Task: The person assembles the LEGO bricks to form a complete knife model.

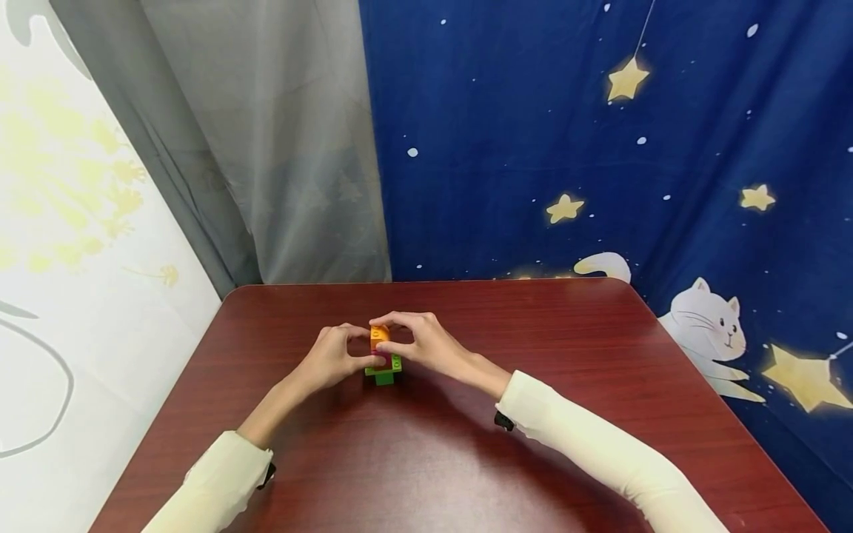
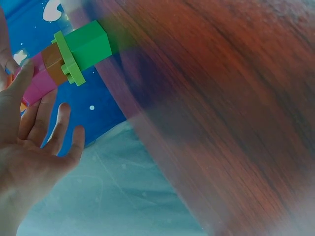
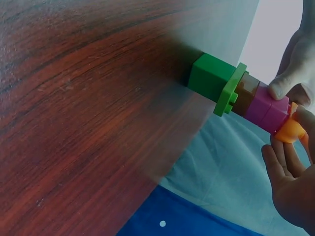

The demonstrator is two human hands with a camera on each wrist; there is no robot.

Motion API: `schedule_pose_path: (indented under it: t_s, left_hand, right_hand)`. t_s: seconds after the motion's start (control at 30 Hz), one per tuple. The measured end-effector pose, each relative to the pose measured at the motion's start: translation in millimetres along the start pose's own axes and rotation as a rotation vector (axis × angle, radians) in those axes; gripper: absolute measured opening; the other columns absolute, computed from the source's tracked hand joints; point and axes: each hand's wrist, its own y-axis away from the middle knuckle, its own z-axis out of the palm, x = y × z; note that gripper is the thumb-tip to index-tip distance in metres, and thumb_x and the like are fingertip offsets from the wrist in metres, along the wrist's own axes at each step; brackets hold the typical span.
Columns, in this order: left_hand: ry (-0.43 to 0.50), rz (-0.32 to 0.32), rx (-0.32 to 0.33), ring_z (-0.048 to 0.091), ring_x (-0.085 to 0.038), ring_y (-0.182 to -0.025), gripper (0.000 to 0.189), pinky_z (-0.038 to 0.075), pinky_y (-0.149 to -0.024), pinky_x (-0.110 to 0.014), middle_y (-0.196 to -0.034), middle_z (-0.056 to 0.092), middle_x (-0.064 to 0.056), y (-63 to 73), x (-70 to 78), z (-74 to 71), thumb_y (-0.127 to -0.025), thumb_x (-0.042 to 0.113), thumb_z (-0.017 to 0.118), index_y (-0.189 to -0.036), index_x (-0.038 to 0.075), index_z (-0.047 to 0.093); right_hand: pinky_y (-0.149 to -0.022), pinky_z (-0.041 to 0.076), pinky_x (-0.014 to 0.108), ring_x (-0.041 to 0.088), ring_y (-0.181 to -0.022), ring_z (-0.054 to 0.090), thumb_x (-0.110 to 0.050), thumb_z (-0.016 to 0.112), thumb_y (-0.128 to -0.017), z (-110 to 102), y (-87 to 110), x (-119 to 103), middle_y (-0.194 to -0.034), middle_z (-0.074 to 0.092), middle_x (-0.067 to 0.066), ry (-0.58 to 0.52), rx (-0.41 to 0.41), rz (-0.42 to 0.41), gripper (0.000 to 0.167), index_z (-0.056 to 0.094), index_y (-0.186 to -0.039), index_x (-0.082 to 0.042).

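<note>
A small tower of toy building blocks stands upright on the table point(image 1: 400, 474). At its foot is a green block point(image 3: 211, 76), topped by a wider lime-green plate point(image 3: 228, 92). Above that come a brown block point(image 3: 244, 94) and a pink section point(image 3: 266, 109), with a rounded orange block point(image 3: 289, 132) at the top. My left hand point(image 1: 326, 364) pinches the pink section between thumb and fingers, its other fingers spread in the left wrist view. From the other side, my right hand point(image 1: 433, 344) pinches the orange block, fingertips partly covering it.
The dark red wooden table's far edge runs behind the tower, close to a grey curtain point(image 1: 293, 148) and a blue curtain point(image 1: 493, 163) with stars and a cat. A white patterned cloth point(image 1: 87, 311) hangs along the left side.
</note>
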Motion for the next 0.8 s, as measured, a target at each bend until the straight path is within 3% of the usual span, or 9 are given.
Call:
schedule_pose_path:
  t_s: [0.2,0.5,0.8]
  left_hand:
    - [0.009,0.014,0.006,0.070,-0.035,-0.098,0.041,0.056,-0.087,-0.054,-0.103,0.077,-0.011,0.6,-1.1,4.0,-0.077,0.029,0.095,-0.106,0.004,0.079]
    - [-0.010,0.011,0.003,0.070,-0.032,-0.099,0.044,0.056,-0.087,-0.052,-0.104,0.077,-0.010,0.6,1.8,5.4,-0.077,0.032,0.094,-0.108,0.004,0.079]
    - [-0.010,-0.044,-0.029,0.068,-0.035,-0.104,0.046,0.055,-0.088,-0.049,-0.109,0.076,-0.010,4.4,3.2,1.8,-0.080,0.033,0.092,-0.112,0.004,0.078]
  right_hand:
    - [-0.101,0.050,0.024,0.004,-0.115,0.066,-0.022,0.078,-0.095,1.3,2.8,-0.6,-0.123,0.074,-0.004,0.021,0.010,-0.011,0.037,0.071,-0.131,-0.015]
    - [-0.097,0.056,0.038,0.010,-0.110,0.070,-0.012,0.082,-0.090,2.8,8.7,4.0,-0.118,0.075,0.001,-0.098,0.035,-0.031,0.042,0.070,-0.130,-0.007]
    - [-0.097,0.056,0.043,0.008,-0.112,0.069,-0.014,0.081,-0.091,6.5,7.3,4.8,-0.121,0.075,0.002,-0.158,0.016,0.019,0.041,0.070,-0.130,-0.007]
